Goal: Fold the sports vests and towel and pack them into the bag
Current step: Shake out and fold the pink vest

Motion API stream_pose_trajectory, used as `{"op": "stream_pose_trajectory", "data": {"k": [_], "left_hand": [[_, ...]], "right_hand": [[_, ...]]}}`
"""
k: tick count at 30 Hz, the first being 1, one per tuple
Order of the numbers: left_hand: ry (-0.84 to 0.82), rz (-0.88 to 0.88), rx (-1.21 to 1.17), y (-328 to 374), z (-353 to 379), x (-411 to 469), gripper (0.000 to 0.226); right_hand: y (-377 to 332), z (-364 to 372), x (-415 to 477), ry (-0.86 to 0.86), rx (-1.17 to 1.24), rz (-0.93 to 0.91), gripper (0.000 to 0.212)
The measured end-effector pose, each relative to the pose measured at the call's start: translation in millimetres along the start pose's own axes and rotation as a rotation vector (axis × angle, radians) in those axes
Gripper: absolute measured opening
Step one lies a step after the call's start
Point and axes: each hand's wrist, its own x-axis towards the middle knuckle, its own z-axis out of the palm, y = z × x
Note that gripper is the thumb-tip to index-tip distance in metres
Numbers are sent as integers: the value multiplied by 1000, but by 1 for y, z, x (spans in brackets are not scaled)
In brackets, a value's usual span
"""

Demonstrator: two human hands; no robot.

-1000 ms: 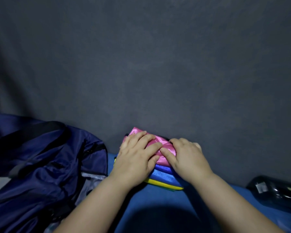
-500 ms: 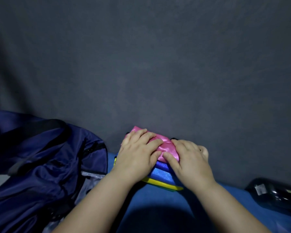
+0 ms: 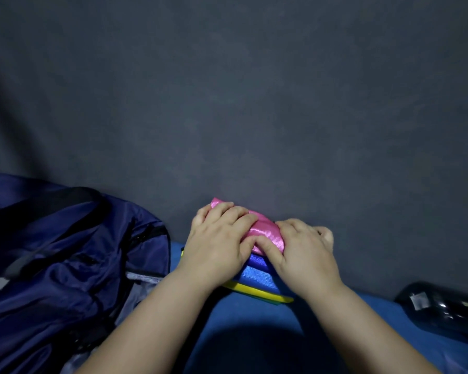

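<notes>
Over the last second my right hand [image 3: 305, 252] creeps leftward across the folded pink vest [image 3: 266, 234], and now its thumb lies on the near edge of the pink fold, almost touching the thumb of my left hand [image 3: 219, 238]. My right fingers curl down over the far right end of the fold, so that hand cups the vest rather than lying flat on it. My left hand barely moves: its fingers stay bent across the top of the pink vest, fingertips near its far edge, thumb at the near edge. Both hands clasp the pink vest from above, with only a narrow strip of it showing between them; I cannot tell whether my fingertips reach under the pile. The pink vest sits on top of a stack, with a folded blue vest [image 3: 257, 276] beneath it and a yellow vest [image 3: 257, 290] under that, all on the blue surface [image 3: 254, 333] against the grey backdrop [image 3: 254, 103]. The navy bag [image 3: 65, 252] slumps just to the left of the stack, its opening facing me. A dark bottle [image 3: 443, 311] lies well off to the right. I judge the folding of the vests done, and that my hands closing in means I am gathering the stack to carry it left into the bag. I cannot pick out the towel.
</notes>
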Motion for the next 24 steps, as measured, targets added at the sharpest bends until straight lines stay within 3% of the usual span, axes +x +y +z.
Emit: {"op": "stream_pose_trajectory", "data": {"k": [4, 6, 10, 12, 15, 20, 24], "left_hand": [[-20, -7, -2, 2, -1, 1, 45], [-19, 3, -8, 2, -4, 1, 47], [-57, -36, -97, 1, -13, 4, 64], [10, -58, -133, -2, -16, 5, 60], [56, -92, -129, -7, -21, 7, 55], [-124, -128, -58, -3, -23, 2, 81], [-92, -179, -76, 1, -25, -6, 83]], "right_hand": [[2, -5, 6, -64, -36, 6, 109], [2, -3, 4, -52, -32, 53, 99], [10, 1, -15, 203, 80, 135, 65], [17, 0, -28, 223, 123, 171, 63], [23, 0, -45, 184, 144, 186, 67], [22, 11, -56, -61, 82, 128, 92], [21, 12, -51, 35, 121, 167, 83]]}}
